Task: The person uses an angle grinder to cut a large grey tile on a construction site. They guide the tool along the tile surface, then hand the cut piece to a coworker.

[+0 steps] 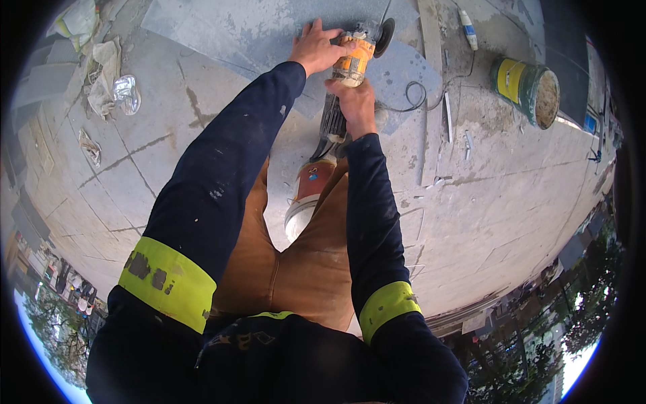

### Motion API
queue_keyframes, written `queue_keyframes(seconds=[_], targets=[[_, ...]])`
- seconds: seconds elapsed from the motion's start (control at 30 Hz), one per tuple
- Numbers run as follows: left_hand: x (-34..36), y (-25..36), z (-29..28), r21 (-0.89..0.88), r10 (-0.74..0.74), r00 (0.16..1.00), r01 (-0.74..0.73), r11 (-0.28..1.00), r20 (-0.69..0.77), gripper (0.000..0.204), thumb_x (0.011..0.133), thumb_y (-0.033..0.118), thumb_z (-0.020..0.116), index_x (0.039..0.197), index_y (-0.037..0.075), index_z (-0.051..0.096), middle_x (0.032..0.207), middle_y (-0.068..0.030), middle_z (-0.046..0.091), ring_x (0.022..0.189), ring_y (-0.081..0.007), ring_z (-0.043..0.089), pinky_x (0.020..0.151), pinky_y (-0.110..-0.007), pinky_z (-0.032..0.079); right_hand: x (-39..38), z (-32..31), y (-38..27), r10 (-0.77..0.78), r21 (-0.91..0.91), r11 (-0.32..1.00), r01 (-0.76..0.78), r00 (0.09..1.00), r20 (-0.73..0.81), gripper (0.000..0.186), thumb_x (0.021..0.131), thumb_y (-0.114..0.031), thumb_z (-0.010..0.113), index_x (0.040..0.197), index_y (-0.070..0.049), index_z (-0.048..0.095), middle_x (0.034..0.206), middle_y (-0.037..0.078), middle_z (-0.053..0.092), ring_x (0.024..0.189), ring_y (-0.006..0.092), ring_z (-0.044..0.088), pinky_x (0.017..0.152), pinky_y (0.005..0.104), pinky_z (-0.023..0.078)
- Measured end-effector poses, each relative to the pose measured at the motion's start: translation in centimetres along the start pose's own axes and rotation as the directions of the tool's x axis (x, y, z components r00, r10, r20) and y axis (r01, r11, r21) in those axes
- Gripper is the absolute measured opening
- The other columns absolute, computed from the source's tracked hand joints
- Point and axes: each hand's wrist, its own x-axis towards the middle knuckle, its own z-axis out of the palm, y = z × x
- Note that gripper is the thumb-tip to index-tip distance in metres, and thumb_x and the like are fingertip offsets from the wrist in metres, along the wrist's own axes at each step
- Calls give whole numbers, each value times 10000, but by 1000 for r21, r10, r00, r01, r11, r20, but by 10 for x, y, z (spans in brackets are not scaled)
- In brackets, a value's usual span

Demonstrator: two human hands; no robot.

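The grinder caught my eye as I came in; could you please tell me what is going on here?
A person grips the grinder with the right hand, while the left hand lies against its side. The disc is over a grey sheet; whether they touch is unclear. A bucket shows between the person's legs.

One head-worn fisheye view, from above, facing steeply down, sleeved forearms [370, 195] near, floor [498, 222] beyond

Text: none legible | bucket [530, 90]: yellow label [510, 79], unreadable | shirt [282, 367]: chest print [241, 341], too faded
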Motion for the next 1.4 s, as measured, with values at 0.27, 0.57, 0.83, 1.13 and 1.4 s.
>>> queue_keyframes(seconds=[0.27, 0.57, 0.83, 1.13, 1.4], targets=[[-13, -11, 12, -56, 39, 999, -41, 998, -38, 723, 824, 687, 609, 1380, 225, 592, 1569, -206, 283, 1473, -400, 193, 1160, -639, 178, -14, -2, 9, 35, -59, 998, -37, 999, -31, 523, 664, -218, 824, 1029, 73, 587, 940, 133, 696, 829, 195, 662, 760, 319, 516], [-5, -10, 10, -21, 82, 990, -85, 996, -112, 708, 816, 687, 613, 1365, 240, 606, 1577, -197, 280, 1475, -399, 190, 1159, -641, 172, -7, -1, 6, -6, -42, 999, 6, 1000, -5, 430, 711, -125, 775, 1068, 32, 594, 925, 65, 663, 754, 147, 610, 686, 304, 499], [11, 4, -5, 60, 29, 999, -27, 998, -23, 770, 853, 722, 545, 1406, 186, 563, 1591, -215, 239, 1490, -375, 164, 1182, -570, 174, 15, -1, -1, -10, 30, 1000, 9, 1000, 25, 385, 726, -101, 761, 1058, 20, 607, 899, 59, 662, 739, 144, 616, 661, 305, 494], [40, 9, -8, -19, 19, 998, -20, 1000, -59, 713, 805, 582, 647, 1363, 141, 597, 1549, -341, 245, 1446, -474, 227, 1204, -467, 201, 33, 0, -23, 9, 86, 996, -15, 997, 71, 372, 745, -103, 768, 1060, 28, 621, 901, 63, 670, 739, 152, 625, 658, 318, 500], [22, -3, 1, 28, 42, 997, -40, 999, -65, 777, 851, 716, 551, 1412, 178, 555, 1580, -203, 266, 1484, -364, 184, 1179, -573, 191, 19, 0, -15, 13, 14, 1000, -14, 998, 64, 363, 734, -94, 764, 1045, 25, 620, 883, 57, 659, 730, 153, 622, 651, 311, 499]])
